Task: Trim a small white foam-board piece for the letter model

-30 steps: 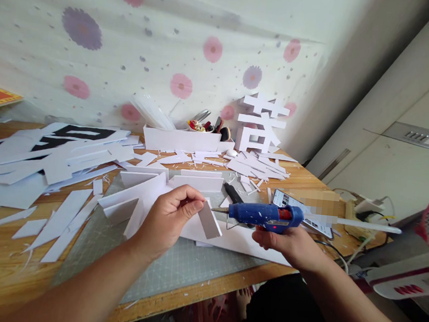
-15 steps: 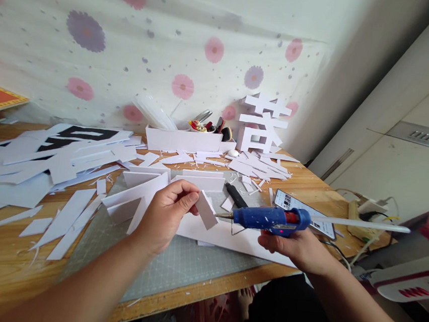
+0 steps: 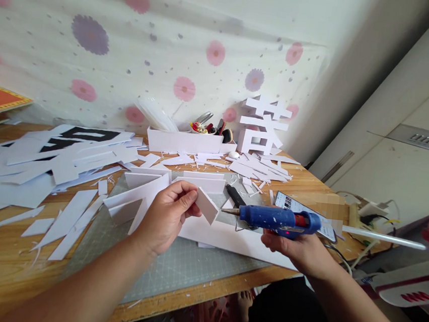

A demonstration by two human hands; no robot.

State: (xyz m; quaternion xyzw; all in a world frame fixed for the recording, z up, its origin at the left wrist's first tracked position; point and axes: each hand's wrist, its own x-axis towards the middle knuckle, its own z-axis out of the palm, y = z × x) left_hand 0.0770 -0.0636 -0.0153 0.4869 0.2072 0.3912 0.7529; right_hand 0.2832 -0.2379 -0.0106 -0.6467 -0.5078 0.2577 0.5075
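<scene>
My left hand [image 3: 169, 212] pinches a small white foam board piece [image 3: 207, 206] between thumb and fingers, above the cutting mat. My right hand [image 3: 297, 250] is closed around a blue hot glue gun [image 3: 279, 220], with a long glue stick [image 3: 385, 238] out of its back. The gun's metal nozzle points left, close beside the right edge of the held piece. Under the hands, a long white board strip [image 3: 237, 242] lies across the grey cutting mat [image 3: 158, 269]. A folded white board shape [image 3: 136, 201] stands left of my left hand, partly hidden by it.
Loose white offcuts [image 3: 66, 222] and printed sheets [image 3: 50, 165] cover the left side. At the back stand a white tool box [image 3: 186, 143] and a white built-up character [image 3: 256, 140]. A black-handled tool [image 3: 236, 196] and a phone [image 3: 306, 215] lie near the gun; a power strip [image 3: 354, 225] sits right.
The glue gun has moved a little to the right, opening a small gap between nozzle and piece. The held board piece has turned slightly in my left hand.
</scene>
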